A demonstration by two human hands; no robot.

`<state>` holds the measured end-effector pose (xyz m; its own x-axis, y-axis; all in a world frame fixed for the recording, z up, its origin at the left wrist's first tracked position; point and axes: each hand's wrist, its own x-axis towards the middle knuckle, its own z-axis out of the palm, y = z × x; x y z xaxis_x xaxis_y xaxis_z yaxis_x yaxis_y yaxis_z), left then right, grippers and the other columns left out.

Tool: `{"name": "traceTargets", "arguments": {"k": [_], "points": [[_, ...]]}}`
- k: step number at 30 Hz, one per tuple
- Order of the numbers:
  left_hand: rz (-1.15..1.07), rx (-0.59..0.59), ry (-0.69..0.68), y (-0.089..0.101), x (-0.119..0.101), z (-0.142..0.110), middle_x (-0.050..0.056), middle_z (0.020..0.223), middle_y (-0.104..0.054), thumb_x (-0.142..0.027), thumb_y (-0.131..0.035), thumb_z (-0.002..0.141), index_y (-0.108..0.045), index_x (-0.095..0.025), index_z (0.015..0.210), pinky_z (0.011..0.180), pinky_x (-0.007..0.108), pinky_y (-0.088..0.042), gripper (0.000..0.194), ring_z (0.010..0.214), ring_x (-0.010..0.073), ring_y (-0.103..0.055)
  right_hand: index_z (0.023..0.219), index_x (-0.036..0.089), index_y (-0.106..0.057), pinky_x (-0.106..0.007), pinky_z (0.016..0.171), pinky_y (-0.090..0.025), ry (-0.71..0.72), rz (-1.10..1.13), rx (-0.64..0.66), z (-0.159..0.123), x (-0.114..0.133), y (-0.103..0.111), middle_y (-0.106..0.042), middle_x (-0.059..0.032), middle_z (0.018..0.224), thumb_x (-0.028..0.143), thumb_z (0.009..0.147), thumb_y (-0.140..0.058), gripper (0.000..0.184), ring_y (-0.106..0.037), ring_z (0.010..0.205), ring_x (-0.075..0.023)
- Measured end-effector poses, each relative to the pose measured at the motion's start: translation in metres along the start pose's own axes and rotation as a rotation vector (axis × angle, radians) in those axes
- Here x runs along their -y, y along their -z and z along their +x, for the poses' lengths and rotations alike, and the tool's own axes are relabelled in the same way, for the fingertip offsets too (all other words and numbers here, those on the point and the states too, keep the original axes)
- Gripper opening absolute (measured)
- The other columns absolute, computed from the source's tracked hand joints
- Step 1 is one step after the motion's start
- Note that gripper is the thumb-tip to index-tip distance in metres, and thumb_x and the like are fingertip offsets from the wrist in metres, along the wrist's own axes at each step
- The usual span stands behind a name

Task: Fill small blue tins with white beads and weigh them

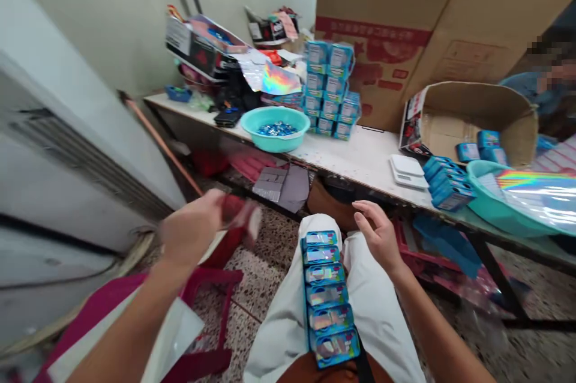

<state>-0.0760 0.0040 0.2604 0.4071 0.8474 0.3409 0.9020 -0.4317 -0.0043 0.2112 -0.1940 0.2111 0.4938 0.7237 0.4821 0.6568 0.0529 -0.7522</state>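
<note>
Blue packs (327, 296), six in a row, run along your left thigh (281, 317) near six o'clock! Beyond, your tabletop (371, 152) sweeps from ten round past three, carrying an open carton (472, 101) just above three and a teal basin (279, 143) at twelve. At eight, your left hand (191, 230) blurs; I can't tell whether that grip's spread or pinching. At four, your right hand (378, 232) hovers, grip spread, the white scale (407, 171) beyond it at three.

Long white-topped desk (371, 152), turquoise basin (279, 144), stacked blue packs (330, 89), white digital scale (407, 171), open cardboard carton (481, 95), row of blue boxes (450, 183), second turquoise basin (488, 206) at right.
</note>
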Motion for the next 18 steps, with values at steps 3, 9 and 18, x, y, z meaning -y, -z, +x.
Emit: {"name": "traceTargets", "arguments": {"k": [3, 9, 18], "points": [[0.029, -0.025, -0.156, -0.005, -0.025, 0.017, 0.006, 0.078, -0.065, -0.02, -0.035, 0.092, -0.061, -0.018, 0.096, 0.057, 0.025, -0.035, 0.026, 0.073, 0.0186, -0.061, 0.106, 0.024, -0.066, -0.045, 0.096, -0.046, 0.194, -0.083, 0.001, 0.017, 0.027, 0.0, -0.063, -0.009, 0.112, 0.035, 0.088, -0.054, 0.024, -0.057, 0.108, -0.0235], [-0.048, -0.179, -0.427, -0.003, -0.088, 0.05, 0.008, 0.092, -0.066, -0.016, -0.04, 0.091, -0.062, -0.02, 0.106, 0.066, 0.028, -0.043, 0.027, 0.087, 0.0207, -0.061, 0.109, 0.023, -0.063, -0.044, 0.096, -0.047, 0.67, -0.208, 0.123, 0.044, 0.069, -0.013, -0.064, -0.0084, 0.108, 0.027, 0.09, -0.051, 0.023, -0.057, 0.106, -0.0216], [-0.196, -0.245, -0.6, -0.012, -0.128, 0.059, 0.01, 0.114, -0.063, -0.01, -0.043, 0.087, -0.056, -0.016, 0.122, 0.082, 0.028, -0.049, 0.038, 0.102, 0.019, -0.059, 0.096, 0.012, -0.063, -0.037, 0.085, -0.047, 0.556, -0.767, 0.402, 0.081, 0.059, -0.049, -0.065, -0.0141, 0.089, 0.012, 0.089, -0.039, 0.025, -0.059, 0.091, -0.0233]]}}
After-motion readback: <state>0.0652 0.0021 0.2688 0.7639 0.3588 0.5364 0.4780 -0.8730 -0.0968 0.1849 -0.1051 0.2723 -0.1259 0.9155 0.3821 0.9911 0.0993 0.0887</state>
